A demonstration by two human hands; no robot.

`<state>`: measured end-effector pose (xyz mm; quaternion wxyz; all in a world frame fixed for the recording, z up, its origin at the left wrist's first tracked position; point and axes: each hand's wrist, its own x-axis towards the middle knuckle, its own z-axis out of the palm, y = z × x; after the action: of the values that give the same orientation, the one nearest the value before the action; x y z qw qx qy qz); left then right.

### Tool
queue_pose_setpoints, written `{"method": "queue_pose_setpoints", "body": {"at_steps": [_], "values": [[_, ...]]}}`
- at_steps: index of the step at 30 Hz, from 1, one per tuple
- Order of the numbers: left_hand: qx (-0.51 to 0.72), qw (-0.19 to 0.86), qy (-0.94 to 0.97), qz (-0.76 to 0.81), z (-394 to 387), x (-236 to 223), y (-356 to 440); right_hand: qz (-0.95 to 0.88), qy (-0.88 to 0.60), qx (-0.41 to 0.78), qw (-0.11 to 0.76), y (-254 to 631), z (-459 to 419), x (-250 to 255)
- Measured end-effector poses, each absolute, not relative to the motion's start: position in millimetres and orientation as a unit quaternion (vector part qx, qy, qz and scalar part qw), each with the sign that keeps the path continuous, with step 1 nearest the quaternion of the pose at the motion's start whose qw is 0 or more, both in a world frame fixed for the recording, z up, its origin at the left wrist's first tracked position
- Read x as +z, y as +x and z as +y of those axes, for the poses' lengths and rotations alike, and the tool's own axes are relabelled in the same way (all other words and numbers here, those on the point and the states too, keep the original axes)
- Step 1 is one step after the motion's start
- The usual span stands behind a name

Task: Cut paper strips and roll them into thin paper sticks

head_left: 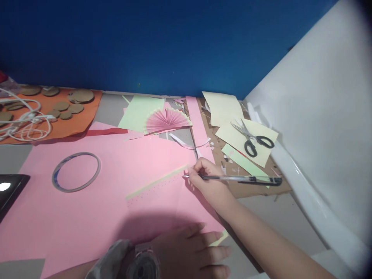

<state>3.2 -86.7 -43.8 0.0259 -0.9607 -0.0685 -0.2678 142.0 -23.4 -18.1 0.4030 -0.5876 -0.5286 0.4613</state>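
Note:
My right hand (213, 188) pinches a clear-barrelled pen (240, 178) lying almost level, its tip at the right end of a row of small dark marks. The marks run below a thin yellow-green strip (154, 185) on a large pink paper sheet (122, 162). My left hand (186, 252), with a watch (143, 265) at its wrist, lies flat with fingers apart near the sheet's lower edge. A pale yellow strip (218, 239) pokes out beside its fingertips. A pink folded paper fan (167, 123) with pale green edging sits beyond the sheet.
A roll of tape (55, 176) lies on the pink sheet's left. Scissors (251, 139) rest on cream paper (263, 131) at right. Cardboard pieces (80, 96) and white cables (31, 114) lie on orange paper (87, 120). A black device (11, 190) stands at the left edge.

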Motion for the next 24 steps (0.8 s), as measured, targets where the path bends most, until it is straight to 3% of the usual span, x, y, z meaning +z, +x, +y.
{"method": "queue_pose_setpoints", "body": {"at_steps": [12,20,24], "values": [[-0.242,0.012,-0.969,-0.049,-87.1,-47.0,1.6,-0.519,-0.587,0.458,0.42,146.1,-23.4,-18.8],[-0.229,0.004,-0.972,-0.056,-88.4,-45.5,1.4,-0.548,-0.617,0.422,0.375,148.3,-22.6,-20.2],[-0.199,0.001,-0.979,-0.043,-87.2,-42.5,-0.3,-0.53,-0.603,0.43,0.413,151.8,-23.7,-19.8]]}}
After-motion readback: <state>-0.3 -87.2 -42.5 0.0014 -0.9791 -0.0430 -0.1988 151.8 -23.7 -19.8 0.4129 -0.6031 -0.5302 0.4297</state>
